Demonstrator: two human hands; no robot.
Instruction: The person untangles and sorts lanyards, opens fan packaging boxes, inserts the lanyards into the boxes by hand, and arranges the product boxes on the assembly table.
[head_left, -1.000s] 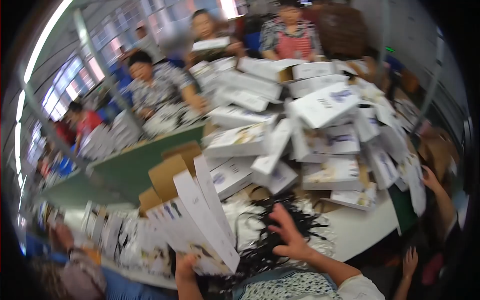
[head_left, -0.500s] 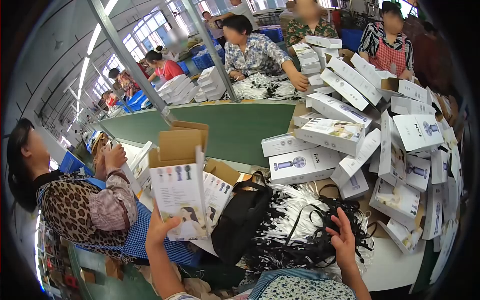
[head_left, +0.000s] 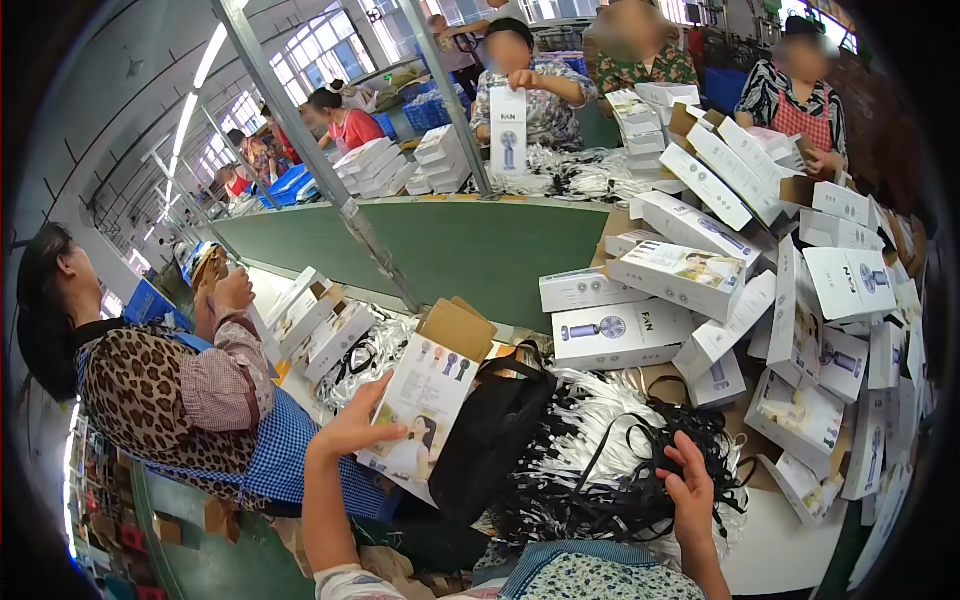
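Observation:
My left hand (head_left: 355, 425) holds the left edge of a white fan box (head_left: 425, 400), its thumb across the printed front. The box is tilted, with its brown flap open at the top. Right beside it lies a black bag (head_left: 490, 430). My right hand (head_left: 690, 490) is empty, palm up with its fingers apart and slightly bent. It hovers at the right side of a heap of white and black straps (head_left: 600, 450).
A big pile of fan boxes (head_left: 790, 290) covers the right side. Across the green belt (head_left: 480, 250), one person holds up a box (head_left: 508, 130); others stand nearby. A co-worker (head_left: 160, 400) is at the left. More boxes (head_left: 320, 320) lie beyond my left hand.
The upright box that stood before my left hand no longer shows there; the hand has moved right, onto a tilted box. Across the belt, a person has raised a box. My right hand has barely moved.

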